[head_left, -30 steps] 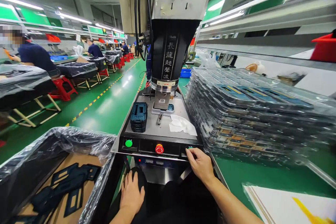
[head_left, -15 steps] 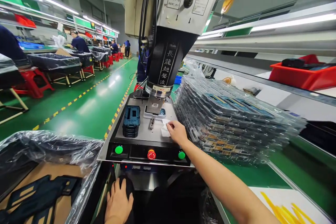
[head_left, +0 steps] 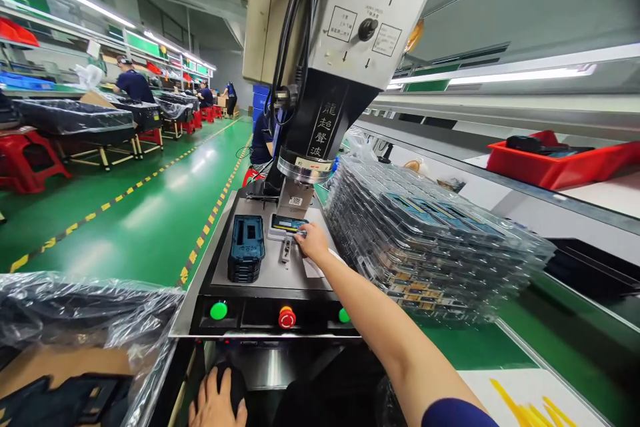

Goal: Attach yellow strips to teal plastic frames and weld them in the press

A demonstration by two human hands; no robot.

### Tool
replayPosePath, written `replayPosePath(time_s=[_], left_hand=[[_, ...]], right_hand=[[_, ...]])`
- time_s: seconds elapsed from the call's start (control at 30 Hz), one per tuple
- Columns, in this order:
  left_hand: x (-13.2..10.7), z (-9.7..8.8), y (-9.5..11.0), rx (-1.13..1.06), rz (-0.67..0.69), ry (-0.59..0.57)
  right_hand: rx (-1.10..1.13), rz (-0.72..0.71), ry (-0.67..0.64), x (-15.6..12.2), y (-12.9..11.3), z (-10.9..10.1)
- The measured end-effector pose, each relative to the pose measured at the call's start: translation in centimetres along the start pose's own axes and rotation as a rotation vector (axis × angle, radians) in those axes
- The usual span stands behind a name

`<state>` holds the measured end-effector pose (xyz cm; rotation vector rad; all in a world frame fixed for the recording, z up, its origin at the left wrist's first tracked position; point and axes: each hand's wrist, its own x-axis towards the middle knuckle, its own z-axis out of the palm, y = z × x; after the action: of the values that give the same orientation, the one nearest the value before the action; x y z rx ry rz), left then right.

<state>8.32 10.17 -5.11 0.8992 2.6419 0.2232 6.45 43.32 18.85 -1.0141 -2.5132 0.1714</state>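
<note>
Got the bare right hand (head_left: 314, 242) stretched out over the flat grey metal plate (head_left: 273, 275), fingertips bunched at the near right edge of a dark blue rectangular plastic piece with a yellow strip (head_left: 287, 223). Pinching it or only touching? Can't tell from here. Piece located in a pale shallow fixture (head_left: 274, 235), right below a blocky silver metal horn (head_left: 295, 199) with a small QR-style label, too tiny to read.

Bare left hand (head_left: 217, 403) down at near left on a black-clad knee (head_left: 239, 384), fingers spread, nothing in the grasp.

Now the readable bits: white characters 龍超聲波 running down the black tapered machine head (head_left: 325, 127). Higher up, on the white metal panel (head_left: 350, 63): "588", up and down arrows, a round black knob (head_left: 368, 29) with tiny "DOWN SPEED" print above, plus two boxed texts too small to make out.

Left on the plate: a neat stack of dark teal plastic frames (head_left: 247, 247). Just beside the hand: a small silver metal block (head_left: 286, 250) and some white paper (head_left: 315, 268). Near edge: round green button (head_left: 219, 311) at left, red mushroom-shaped button (head_left: 287, 317) in the middle. Over to the right: a tall pile of clear plastic trays (head_left: 430, 240), then a red plastic bin (head_left: 550, 163).
</note>
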Motion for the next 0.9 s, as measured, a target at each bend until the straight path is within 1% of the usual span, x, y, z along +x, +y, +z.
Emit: replayPosePath(time_s=[0.1,0.23,0.33,0.43,0.57,0.77,0.9], left_hand=[[0.5,-0.1,0.1,0.007,-0.008,-0.025],[0.5,-0.2,0.1,-0.001,-0.002,-0.046],[0.4,-0.3,0.0,-0.014,0.0,-0.02],[0.3,-0.3,0.0,-0.021,-0.002,-0.005],[0.4,-0.1,0.0,-0.041,0.002,-0.037],[-0.2,-0.1,-0.2,-0.057,0.002,0.003],[-0.3,-0.1,-0.5,-0.048,-0.006,0.017]], right_hand=[[-0.022,-0.019,-0.021,1.0,-0.3,0.7],[-0.04,-0.072,-0.053,2.3,-0.3,1.5],[-0.055,-0.115,-0.078,2.8,-0.2,1.8],[-0.073,-0.142,-0.077,2.7,-0.3,1.9],[-0.095,-0.15,-0.06,2.1,-0.7,2.0],[-0.12,-0.154,-0.026,1.5,-1.2,1.9],[-0.136,-0.155,0.022,1.7,-1.3,1.6]])
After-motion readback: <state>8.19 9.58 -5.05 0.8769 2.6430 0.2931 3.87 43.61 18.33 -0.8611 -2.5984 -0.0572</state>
